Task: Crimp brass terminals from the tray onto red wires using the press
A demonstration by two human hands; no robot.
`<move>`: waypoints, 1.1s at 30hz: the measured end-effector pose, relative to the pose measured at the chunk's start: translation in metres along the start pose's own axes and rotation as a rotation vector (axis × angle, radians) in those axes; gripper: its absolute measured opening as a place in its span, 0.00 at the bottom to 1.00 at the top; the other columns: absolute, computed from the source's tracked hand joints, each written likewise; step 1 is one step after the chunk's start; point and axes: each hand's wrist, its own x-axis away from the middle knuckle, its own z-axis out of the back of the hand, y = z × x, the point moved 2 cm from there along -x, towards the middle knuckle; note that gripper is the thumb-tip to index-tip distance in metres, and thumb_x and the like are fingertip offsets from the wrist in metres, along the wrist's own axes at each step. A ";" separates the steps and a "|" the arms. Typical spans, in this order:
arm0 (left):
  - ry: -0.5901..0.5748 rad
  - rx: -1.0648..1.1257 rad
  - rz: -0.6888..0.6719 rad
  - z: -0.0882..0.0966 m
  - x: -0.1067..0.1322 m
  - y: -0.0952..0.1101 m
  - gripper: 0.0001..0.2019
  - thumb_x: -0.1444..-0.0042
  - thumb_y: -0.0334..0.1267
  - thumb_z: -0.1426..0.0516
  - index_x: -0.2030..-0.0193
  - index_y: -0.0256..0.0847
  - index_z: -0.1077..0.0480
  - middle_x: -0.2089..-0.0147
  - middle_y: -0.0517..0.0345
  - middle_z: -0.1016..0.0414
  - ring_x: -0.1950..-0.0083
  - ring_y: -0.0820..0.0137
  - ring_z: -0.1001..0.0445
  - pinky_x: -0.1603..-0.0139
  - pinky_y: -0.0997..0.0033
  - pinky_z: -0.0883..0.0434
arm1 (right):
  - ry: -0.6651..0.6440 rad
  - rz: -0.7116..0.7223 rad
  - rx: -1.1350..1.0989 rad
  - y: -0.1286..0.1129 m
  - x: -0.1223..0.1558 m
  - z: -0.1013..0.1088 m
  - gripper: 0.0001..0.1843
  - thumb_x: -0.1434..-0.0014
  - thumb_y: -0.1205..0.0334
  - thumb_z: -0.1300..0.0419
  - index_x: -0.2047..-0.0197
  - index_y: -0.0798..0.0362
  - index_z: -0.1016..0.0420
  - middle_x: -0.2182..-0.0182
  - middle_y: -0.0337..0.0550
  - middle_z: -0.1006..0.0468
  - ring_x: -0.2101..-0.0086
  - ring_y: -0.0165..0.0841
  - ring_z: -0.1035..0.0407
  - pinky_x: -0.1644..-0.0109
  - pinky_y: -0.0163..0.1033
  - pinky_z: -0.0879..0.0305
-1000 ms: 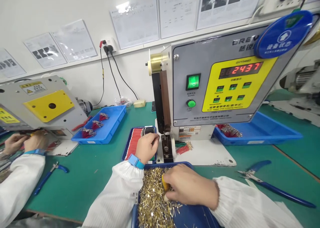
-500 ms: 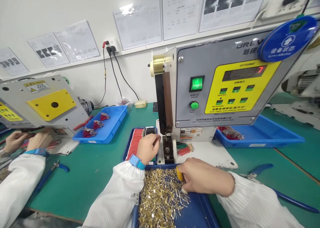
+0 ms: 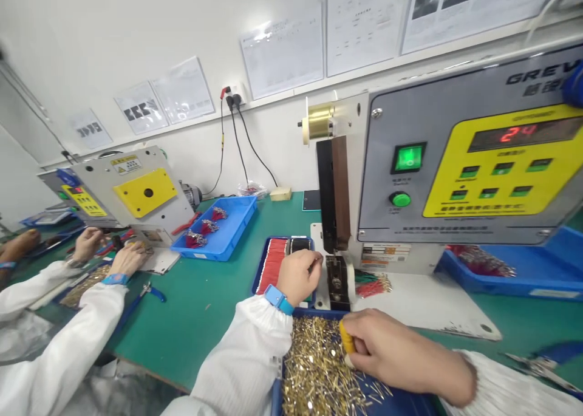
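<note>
My left hand (image 3: 298, 276), a blue strap on its wrist, is beside the black working head (image 3: 337, 279) of the grey machine. Its thumb and fingertips are pinched together; whatever is between them is too small to make out. My right hand (image 3: 396, 349) hovers over the blue tray (image 3: 401, 402) heaped with small gold-coloured metal pins (image 3: 319, 367). A yellow cover (image 3: 347, 337) wraps one finger, and the fingers are curled closed with their contents hidden. Left of the machine head, red wires (image 3: 272, 263) and black wires lie in a dark blue tray.
Red and green wires with metal ends (image 3: 373, 284) lie on the machine's white base. Blue bins (image 3: 237, 225) with bundled red wires flank the machine. Pliers (image 3: 544, 364) rest at the right. Co-workers' hands (image 3: 129, 259) are at another machine on the left.
The view has swung left, showing more of the co-workers. The machine's red display has gone from 7 to what looks like 24. Both my hands keep nearly the same places by the machine and tray.
</note>
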 end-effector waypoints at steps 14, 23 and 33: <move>-0.142 -0.288 0.435 0.035 -0.009 -0.062 0.11 0.36 0.33 0.49 0.59 0.41 0.25 0.58 0.53 0.24 0.56 0.67 0.26 0.57 0.72 0.33 | 0.217 0.038 -0.038 0.007 -0.011 -0.006 0.07 0.37 0.66 0.45 0.65 0.55 0.28 0.69 0.43 0.28 0.71 0.30 0.35 0.67 0.35 0.42; -0.304 -0.384 0.567 0.034 -0.001 -0.092 0.09 0.41 0.29 0.47 0.64 0.40 0.25 0.60 0.52 0.27 0.59 0.67 0.27 0.60 0.71 0.37 | 0.260 -0.070 -0.179 0.016 -0.012 -0.012 0.07 0.39 0.61 0.41 0.67 0.54 0.27 0.75 0.39 0.27 0.73 0.30 0.34 0.69 0.35 0.42; -0.340 -0.388 0.558 0.032 -0.002 -0.094 0.08 0.41 0.30 0.46 0.65 0.40 0.25 0.61 0.53 0.28 0.59 0.67 0.28 0.61 0.70 0.37 | 0.314 0.045 -0.039 0.013 -0.011 -0.009 0.25 0.38 0.54 0.42 0.79 0.54 0.49 0.83 0.33 0.44 0.80 0.25 0.49 0.74 0.34 0.56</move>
